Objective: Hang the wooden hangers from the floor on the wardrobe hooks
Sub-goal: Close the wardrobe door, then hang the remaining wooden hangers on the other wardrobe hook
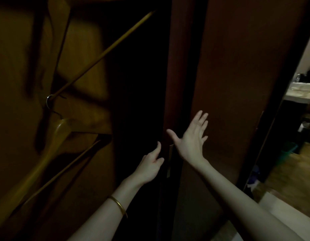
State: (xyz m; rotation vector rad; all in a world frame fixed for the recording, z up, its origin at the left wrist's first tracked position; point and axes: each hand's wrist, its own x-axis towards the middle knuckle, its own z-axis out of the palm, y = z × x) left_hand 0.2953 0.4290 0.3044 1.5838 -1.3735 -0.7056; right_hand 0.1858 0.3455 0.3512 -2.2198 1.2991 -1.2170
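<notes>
Two wooden hangers hang inside the dark wardrobe at the left. The upper hanger has a metal hook at its centre. The lower hanger hangs just below it, its bar slanting down to the left. My left hand, with a gold bangle on its wrist, reaches to the edge of the reddish-brown wardrobe door with loosely bent fingers and holds nothing. My right hand lies flat with spread fingers against the door's face. The door's handle shows between my hands.
To the right of the door an opening shows a wooden floor, a green bin and a counter with items. The wardrobe's interior is very dark.
</notes>
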